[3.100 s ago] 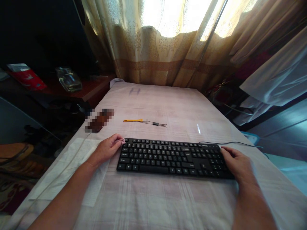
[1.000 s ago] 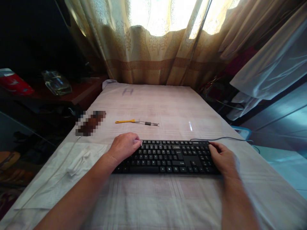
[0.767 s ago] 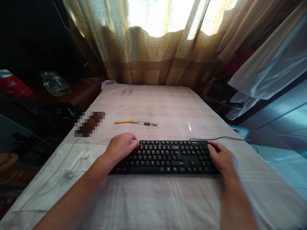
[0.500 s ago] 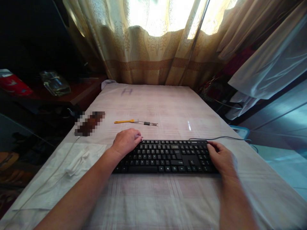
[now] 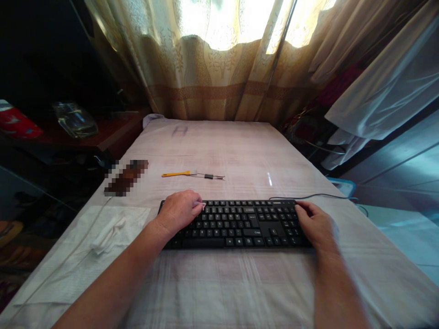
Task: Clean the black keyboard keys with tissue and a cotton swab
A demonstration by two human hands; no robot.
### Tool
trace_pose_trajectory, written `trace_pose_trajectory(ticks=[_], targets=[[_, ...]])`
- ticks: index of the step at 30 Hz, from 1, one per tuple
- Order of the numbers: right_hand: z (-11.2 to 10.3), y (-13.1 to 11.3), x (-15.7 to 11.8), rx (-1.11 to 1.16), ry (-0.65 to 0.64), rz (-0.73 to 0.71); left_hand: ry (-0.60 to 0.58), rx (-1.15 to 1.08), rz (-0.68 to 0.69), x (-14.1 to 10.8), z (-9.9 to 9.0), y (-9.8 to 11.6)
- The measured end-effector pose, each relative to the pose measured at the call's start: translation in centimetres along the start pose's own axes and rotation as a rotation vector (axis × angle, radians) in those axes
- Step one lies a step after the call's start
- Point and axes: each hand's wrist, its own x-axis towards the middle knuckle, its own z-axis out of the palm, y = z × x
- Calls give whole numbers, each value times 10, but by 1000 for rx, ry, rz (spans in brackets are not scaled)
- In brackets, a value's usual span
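Note:
A black keyboard point(image 5: 219, 228) lies flat on the cloth-covered table, its long side facing me. My left hand point(image 5: 180, 208) is over its upper left part, fingers closed on a small white piece of tissue or cloth point(image 5: 203, 206). Only the tip of that piece shows, close to the top key rows. At the keyboard's right end, my right hand point(image 5: 317, 226) grips the edge, thumb on top and the other fingers mostly hidden. Behind the keyboard lie a yellow-handled brush point(image 5: 176, 174) and a metal tweezer-like tool with a dark band point(image 5: 208, 176).
A white sheet point(image 5: 73, 256) with a crumpled white tissue point(image 5: 109, 234) lies at left, crossed by a thin cord. Beyond it is a pixelated brown object point(image 5: 126, 178). The keyboard's cable point(image 5: 317, 195) runs right. A glass jar point(image 5: 75, 119) stands on the dark side furniture.
My left hand has moved slightly toward me, from the keyboard's top edge onto its upper keys, with the white piece. My right hand keeps its hold on the right end.

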Motion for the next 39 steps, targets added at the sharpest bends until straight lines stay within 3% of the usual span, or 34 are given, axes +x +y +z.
trace_pose_trajectory(ticks=[6, 15, 21, 30, 39], targets=[[-3, -8, -3, 5, -10, 11, 13, -73, 27, 2, -4, 3], [1, -2, -2, 31, -4, -9, 69, -78, 147, 30, 5, 49], [-1, -6, -3, 11, -2, -5, 49, -2, 210, 34, 14, 61], [-1, -6, -4, 9, -10, -4, -20, -14, 234, 28, 11, 57], [-4, -9, -6, 8, -8, -10, -51, -36, 144, 19, 2, 31]])
